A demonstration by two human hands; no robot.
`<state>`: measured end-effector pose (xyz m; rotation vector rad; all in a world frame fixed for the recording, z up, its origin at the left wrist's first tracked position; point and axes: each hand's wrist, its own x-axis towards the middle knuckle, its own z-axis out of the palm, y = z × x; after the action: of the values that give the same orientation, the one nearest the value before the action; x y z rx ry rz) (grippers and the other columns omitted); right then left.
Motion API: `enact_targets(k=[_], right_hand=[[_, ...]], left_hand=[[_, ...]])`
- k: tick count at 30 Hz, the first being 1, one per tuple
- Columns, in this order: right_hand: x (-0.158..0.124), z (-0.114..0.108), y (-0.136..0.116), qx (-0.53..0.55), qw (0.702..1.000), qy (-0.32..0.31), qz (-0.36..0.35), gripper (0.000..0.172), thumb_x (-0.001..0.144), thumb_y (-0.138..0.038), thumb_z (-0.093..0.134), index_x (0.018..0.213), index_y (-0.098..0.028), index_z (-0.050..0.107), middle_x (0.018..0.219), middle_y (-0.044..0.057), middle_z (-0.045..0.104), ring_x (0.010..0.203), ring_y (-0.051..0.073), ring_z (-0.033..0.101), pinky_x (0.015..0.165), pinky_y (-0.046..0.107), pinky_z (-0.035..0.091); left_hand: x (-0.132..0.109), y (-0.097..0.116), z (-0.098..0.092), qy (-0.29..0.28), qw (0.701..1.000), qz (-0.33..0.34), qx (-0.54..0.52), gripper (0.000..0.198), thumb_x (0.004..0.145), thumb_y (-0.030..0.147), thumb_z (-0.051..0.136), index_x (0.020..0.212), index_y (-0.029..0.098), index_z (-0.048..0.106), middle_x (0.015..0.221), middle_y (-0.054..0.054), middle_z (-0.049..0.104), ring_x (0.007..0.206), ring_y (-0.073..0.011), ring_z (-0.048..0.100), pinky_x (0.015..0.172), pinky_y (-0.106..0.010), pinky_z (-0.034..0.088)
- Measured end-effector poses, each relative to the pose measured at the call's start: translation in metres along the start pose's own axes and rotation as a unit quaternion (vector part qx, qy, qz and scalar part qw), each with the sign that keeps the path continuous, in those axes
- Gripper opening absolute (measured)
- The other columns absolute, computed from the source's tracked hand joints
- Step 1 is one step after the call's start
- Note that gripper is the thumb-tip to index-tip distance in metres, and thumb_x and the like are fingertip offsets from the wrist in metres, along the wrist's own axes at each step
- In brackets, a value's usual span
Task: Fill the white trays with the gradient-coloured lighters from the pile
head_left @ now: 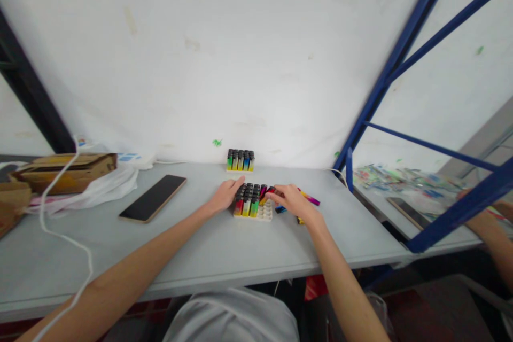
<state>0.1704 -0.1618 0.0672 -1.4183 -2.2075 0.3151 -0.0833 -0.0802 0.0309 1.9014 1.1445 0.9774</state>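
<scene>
A white tray [263,215] with round slots stands on the table, holding rows of upright, multicoloured cigarette lighters [246,206] with black tops. My left hand [224,195] is against the tray's left side, its fingers round the outer lighters; its fingertips are partly hidden. My right hand [293,201] pinches a red and yellow lighter [264,199], tilted over the tray's right part, where bare slots show. Beside and partly under my right hand lie loose lighters: a purple and yellow one [311,199], a blue one [280,209] and a yellow one [300,220].
A second full tray of lighters [240,161] stands by the wall. Left of my hand lies a phone [153,198]; farther left are cardboard boxes [72,173], a white plastic bag [108,190] and a white cable [64,234]. A blue metal frame [372,91] rises at right, with another person's arm [487,230] beyond.
</scene>
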Motion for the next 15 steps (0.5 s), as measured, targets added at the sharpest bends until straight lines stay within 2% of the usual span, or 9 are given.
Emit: enact_targets(k=[4, 7, 11, 15], right_hand=[[0.000, 0.001, -0.012, -0.038, 0.999, 0.007, -0.009, 0.037, 0.110, -0.042, 0.058, 0.083, -0.018, 0.068, 0.073, 0.001, 0.070, 0.064, 0.016, 0.057, 0.067, 0.027, 0.038], [0.001, -0.001, -0.020, -0.072, 0.997, -0.009, -0.011, 0.037, 0.112, -0.041, 0.054, 0.088, -0.017, 0.071, 0.079, 0.004, 0.073, 0.068, 0.018, 0.060, 0.070, 0.028, 0.040], [0.001, -0.003, -0.027, -0.122, 0.992, -0.023, 0.016, 0.043, 0.114, -0.043, 0.049, 0.094, -0.015, 0.074, 0.090, 0.010, 0.078, 0.083, 0.022, 0.069, 0.079, 0.030, 0.044], [-0.001, -0.007, -0.039, -0.155, 0.986, -0.047, 0.035, 0.040, 0.114, -0.041, 0.048, 0.106, -0.014, 0.076, 0.105, 0.014, 0.080, 0.099, 0.025, 0.073, 0.087, 0.030, 0.046]], left_hand=[[0.000, -0.001, 0.001, 0.004, 1.000, -0.004, -0.003, 0.068, 0.088, 0.086, 0.043, 0.058, 0.026, 0.048, 0.055, 0.001, 0.047, 0.062, -0.0208, 0.048, 0.060, -0.032, 0.037], [0.000, -0.001, 0.001, 0.004, 1.000, -0.003, 0.002, 0.069, 0.088, 0.088, 0.041, 0.057, 0.026, 0.047, 0.056, 0.001, 0.047, 0.062, -0.0210, 0.048, 0.061, -0.033, 0.037], [0.000, 0.001, 0.001, 0.005, 1.000, -0.002, 0.000, 0.069, 0.087, 0.088, 0.041, 0.057, 0.026, 0.048, 0.056, 0.001, 0.048, 0.063, -0.0212, 0.048, 0.061, -0.033, 0.038], [0.000, 0.000, 0.001, 0.010, 1.000, -0.008, 0.005, 0.068, 0.087, 0.087, 0.040, 0.056, 0.026, 0.047, 0.056, 0.001, 0.048, 0.064, -0.0212, 0.049, 0.062, -0.033, 0.038]])
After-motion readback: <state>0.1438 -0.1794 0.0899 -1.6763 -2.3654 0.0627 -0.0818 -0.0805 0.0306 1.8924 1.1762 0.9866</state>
